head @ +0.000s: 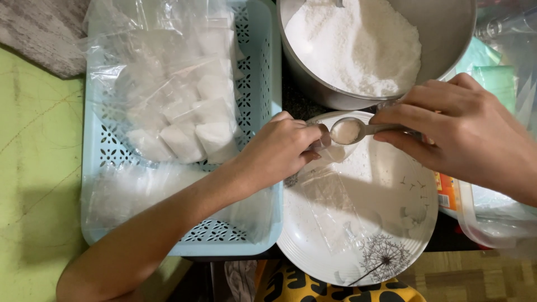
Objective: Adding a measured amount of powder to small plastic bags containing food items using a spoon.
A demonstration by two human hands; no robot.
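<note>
Holding a small clear bag (330, 152) open over the white plate (391, 235), the left hand (279, 150) has its fingers pinched on the bag's mouth; the right hand (464, 131), fingers clamped on a spoon (349, 131) of white powder, hovers above so spills land on the plate. The steel bowl (447, 33) sits at twelve o'clock and the blue basket (263, 100) of filled packets at nine o'clock.

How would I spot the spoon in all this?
Find the big metal pot of white grains at the top. Just below it, over the white plate, the right hand holds a small metal spoon, the only utensil, heaped with white grains.
</note>
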